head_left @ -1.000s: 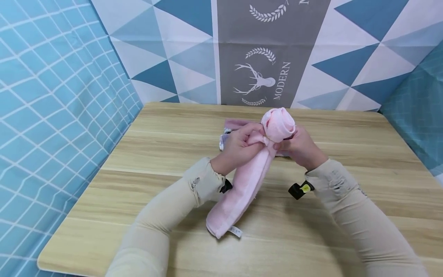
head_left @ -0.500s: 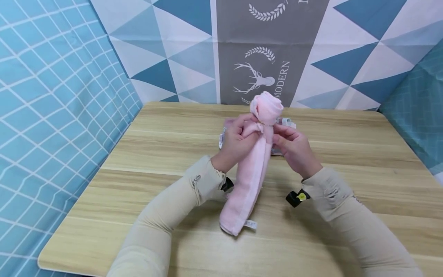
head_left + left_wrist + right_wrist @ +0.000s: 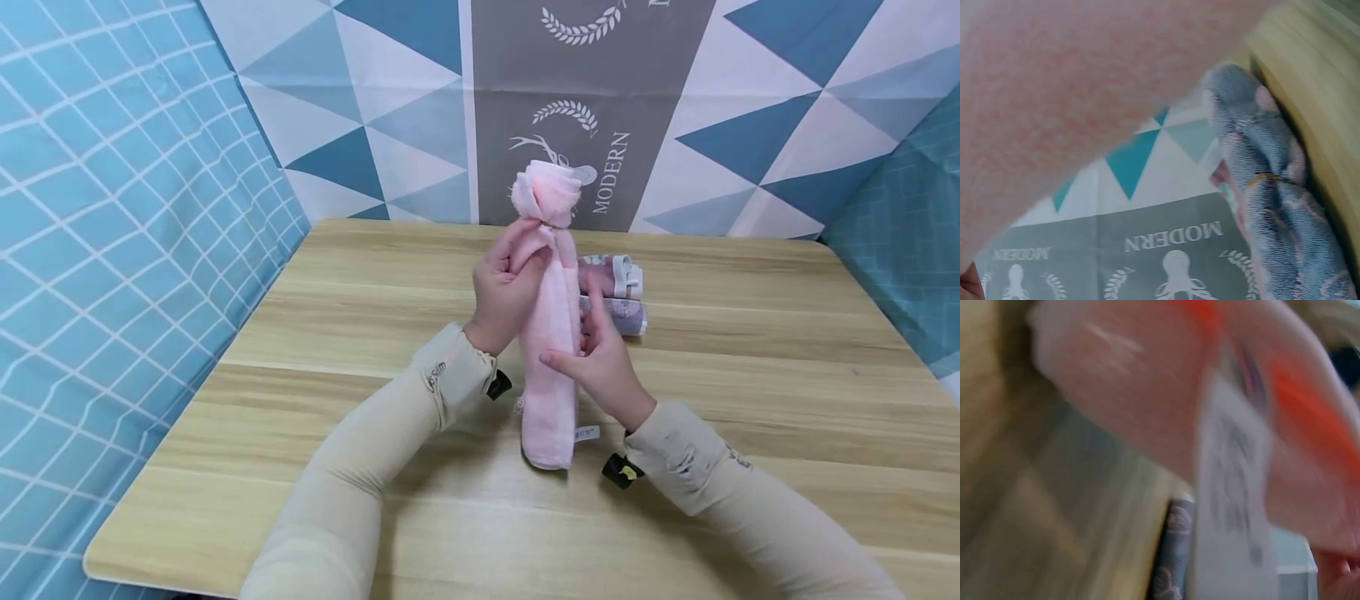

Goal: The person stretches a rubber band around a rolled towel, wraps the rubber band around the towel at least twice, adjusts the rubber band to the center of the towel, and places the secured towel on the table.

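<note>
A long pink towel roll (image 3: 549, 408) stands nearly upright over the table, with a thin band tied near its top and a ruffled bunch above the band. My left hand (image 3: 504, 292) pinches it just below the band. Lower down, my right hand (image 3: 609, 368) lies along its right side with the index finger straight and the thumb at the front. A white tag (image 3: 587, 433) sticks out near the bottom; the right wrist view shows this tag (image 3: 1235, 494) close up against blurred pink cloth (image 3: 1129, 381).
Two purplish patterned rolls (image 3: 618, 317) lie on the wooden table (image 3: 360, 333) behind the towel, partly hidden by it. A blue-grey cloth roll (image 3: 1272, 219) tied with a yellow band shows in the left wrist view. Patterned cloth walls (image 3: 412, 125) stand behind and at the left.
The pink towel roll has swung from slanted to nearly upright, its top moving up and left. My right hand has slid down from the tied band to its side.
</note>
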The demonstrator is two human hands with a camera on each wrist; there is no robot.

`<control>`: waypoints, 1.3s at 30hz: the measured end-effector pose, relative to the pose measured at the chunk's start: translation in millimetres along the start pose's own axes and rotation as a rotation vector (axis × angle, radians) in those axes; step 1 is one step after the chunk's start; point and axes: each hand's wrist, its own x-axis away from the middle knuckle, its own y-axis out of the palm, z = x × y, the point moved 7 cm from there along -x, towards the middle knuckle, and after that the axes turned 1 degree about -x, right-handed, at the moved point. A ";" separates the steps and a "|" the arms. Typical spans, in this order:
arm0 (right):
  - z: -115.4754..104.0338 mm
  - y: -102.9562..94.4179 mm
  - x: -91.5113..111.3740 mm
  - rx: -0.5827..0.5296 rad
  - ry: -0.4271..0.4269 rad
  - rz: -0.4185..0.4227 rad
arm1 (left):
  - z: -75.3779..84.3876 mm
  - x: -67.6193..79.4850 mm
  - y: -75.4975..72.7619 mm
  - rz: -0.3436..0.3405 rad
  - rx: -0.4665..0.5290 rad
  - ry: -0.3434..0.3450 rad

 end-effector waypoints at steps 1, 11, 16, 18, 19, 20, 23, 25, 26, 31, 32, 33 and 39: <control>0.5 0.4 0.7 0.031 -0.028 0.016 | -2.4 -0.3 0.6 -0.012 0.002 -0.011; 6.9 -21.8 -5.9 0.205 -0.122 -0.049 | -5.4 -28.8 8.2 -0.370 0.059 -0.109; 6.1 -32.3 -9.9 0.347 -0.155 -0.199 | -4.2 -42.8 11.4 -0.714 -0.146 -0.143; 2.2 -36.3 -11.3 0.409 -0.200 -0.255 | -3.5 -47.0 8.8 -0.821 -0.190 -0.146; -0.5 -38.2 -11.9 0.435 -0.225 -0.281 | -3.7 -48.5 7.2 -0.862 -0.198 -0.152; -3.2 -39.6 -12.4 0.456 -0.249 -0.311 | -3.5 -49.3 5.1 -0.899 -0.210 -0.158; -9.8 -43.3 -13.1 0.506 -0.317 -0.409 | -4.0 -46.4 -0.5 -1.013 -0.247 -0.167; -14.5 -45.2 -13.2 0.531 -0.343 -0.476 | -4.0 -42.9 -4.2 -1.059 -0.271 -0.176; -16.4 -46.6 -13.4 0.540 -0.343 -0.505 | -3.3 -41.2 -5.9 -1.072 -0.282 -0.168; -24.3 -58.8 -15.4 0.599 -0.256 -0.584 | 3.7 -33.5 -11.2 -1.023 -0.239 -0.017; -25.7 -61.1 -15.3 0.607 -0.232 -0.596 | 4.8 -31.6 -12.4 -0.996 -0.227 0.028; -26.6 -63.0 -15.3 0.615 -0.208 -0.608 | 5.2 -29.7 -13.7 -0.967 -0.215 0.060; -24.9 -68.6 -14.3 0.543 -0.034 -0.641 | -9.0 -15.9 -22.5 -0.822 -0.012 -0.183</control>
